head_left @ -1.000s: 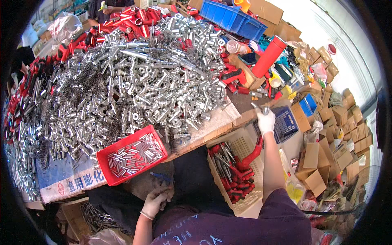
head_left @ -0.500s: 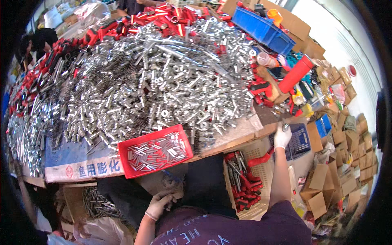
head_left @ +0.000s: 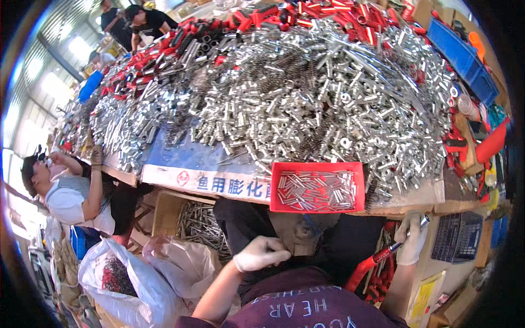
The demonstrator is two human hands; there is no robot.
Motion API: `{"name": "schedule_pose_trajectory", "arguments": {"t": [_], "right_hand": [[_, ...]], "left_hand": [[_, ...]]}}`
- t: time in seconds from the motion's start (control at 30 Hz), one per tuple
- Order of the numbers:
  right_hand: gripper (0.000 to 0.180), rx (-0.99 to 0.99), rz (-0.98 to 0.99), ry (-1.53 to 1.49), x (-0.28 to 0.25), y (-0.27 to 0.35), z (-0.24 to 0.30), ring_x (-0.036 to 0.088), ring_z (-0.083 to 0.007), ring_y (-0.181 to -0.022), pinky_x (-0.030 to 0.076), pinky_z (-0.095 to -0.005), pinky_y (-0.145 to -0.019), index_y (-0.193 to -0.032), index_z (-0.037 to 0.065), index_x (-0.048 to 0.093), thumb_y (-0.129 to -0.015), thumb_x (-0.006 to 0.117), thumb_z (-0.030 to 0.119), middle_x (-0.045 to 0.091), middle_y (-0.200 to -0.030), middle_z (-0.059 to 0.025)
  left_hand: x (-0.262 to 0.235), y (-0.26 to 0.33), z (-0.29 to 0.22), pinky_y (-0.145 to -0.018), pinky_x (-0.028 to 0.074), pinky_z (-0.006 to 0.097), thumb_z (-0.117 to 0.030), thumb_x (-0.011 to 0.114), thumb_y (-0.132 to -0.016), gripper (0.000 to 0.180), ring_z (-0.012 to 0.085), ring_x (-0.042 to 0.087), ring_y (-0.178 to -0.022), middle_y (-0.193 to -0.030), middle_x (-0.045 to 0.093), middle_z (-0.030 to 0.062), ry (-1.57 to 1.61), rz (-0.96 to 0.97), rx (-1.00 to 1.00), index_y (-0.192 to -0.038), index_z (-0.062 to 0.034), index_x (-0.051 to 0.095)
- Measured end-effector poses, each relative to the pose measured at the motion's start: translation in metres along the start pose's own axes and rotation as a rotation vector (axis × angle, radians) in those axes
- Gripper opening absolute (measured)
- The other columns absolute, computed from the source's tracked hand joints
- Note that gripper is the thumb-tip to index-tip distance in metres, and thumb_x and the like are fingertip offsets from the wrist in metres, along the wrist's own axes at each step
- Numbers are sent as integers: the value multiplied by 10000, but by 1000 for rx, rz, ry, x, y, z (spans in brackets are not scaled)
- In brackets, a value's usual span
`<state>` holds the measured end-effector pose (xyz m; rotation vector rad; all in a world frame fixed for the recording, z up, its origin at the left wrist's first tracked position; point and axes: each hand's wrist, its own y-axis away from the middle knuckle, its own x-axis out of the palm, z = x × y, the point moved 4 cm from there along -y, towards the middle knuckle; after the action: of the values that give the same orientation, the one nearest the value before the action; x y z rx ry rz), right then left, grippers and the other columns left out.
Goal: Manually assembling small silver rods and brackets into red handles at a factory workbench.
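Observation:
My left hand (head_left: 261, 254), in a white glove, is in front of my body with its fingers curled closed; whatever may be inside them is hidden. My right hand (head_left: 411, 240), also gloved, is closed round the shaft of a red-handled tool (head_left: 363, 269), below the table's front edge at right. The tool's handle slants down left toward my body, and a silver end (head_left: 425, 220) pokes out above my fingers. A red tray (head_left: 276, 203) of short metal pins sits at the table's front edge, between and beyond my hands.
Metal parts and springs (head_left: 284, 104) are heaped over the table, with red handles (head_left: 361, 24) behind. A blue bin (head_left: 462, 63) stands far right, a dark crate (head_left: 456, 240) lower right. White bags (head_left: 126, 284) and a person (head_left: 71, 197) are at left.
The view has turned left, so the table and tray sit farther right. My right hand has drawn back from the table edge toward my body, with the red-handled tool. My left hand has lifted slightly.

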<state>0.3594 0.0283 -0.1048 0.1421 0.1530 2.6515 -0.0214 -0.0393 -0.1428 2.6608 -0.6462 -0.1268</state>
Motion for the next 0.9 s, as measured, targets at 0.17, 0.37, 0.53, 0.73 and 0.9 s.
{"name": "schedule_pose_trajectory", "arguments": {"t": [0.17, 0.37, 0.53, 0.73, 0.9], "right_hand": [[261, 1, 17, -25, -4, -21, 9, 386, -77, -431, 280, -258, -386, -808, 75, 523, -981, 571, 264, 435, -589, 24], [239, -66, 143, 180, 24, 1, -7, 446, -95, -451, 340, -258, -415, -805, 76, 527, -984, 557, 232, 491, -592, 1], [281, -112, 314, 148, 37, 25, -12, 456, -110, -438, 353, -266, -418, -764, 79, 488, -1003, 517, 224, 500, -555, -29], [532, -142, 463, 84, 60, 51, -29, 472, -133, -463, 369, -268, -442, -822, 42, 490, -1022, 402, 527, 499, -591, -57], [345, -162, 834, 209, 82, 108, -51, 537, -127, -532, 409, -248, -503, -957, 29, 578, -982, 526, 369, 577, -671, -42]], "left_hand": [[-98, 13, -90, -635, 489, 245, -171, 630, -924, 207, 77, 606, -696, -814, 689, 32, -105, -751, 32, -993, 6, 713], [-191, -47, -121, -798, 529, 433, -259, 615, -924, 369, 352, 681, -906, -1039, 696, 194, -833, -1140, 230, -1248, -85, 587], [-189, -62, -98, -753, 540, 430, -274, 640, -911, 269, 349, 673, -899, -983, 692, 151, -900, -1213, 381, -1144, -141, 626], [-202, -62, -99, -846, 521, 461, -364, 649, -894, 370, 393, 658, -981, -1070, 683, 191, -718, -1207, 81, -1132, -84, 615], [-169, -9, -132, -811, 510, 428, -213, 571, -964, 286, 352, 648, -938, -1006, 650, 226, -578, -1259, 584, -1122, 25, 556]]}}
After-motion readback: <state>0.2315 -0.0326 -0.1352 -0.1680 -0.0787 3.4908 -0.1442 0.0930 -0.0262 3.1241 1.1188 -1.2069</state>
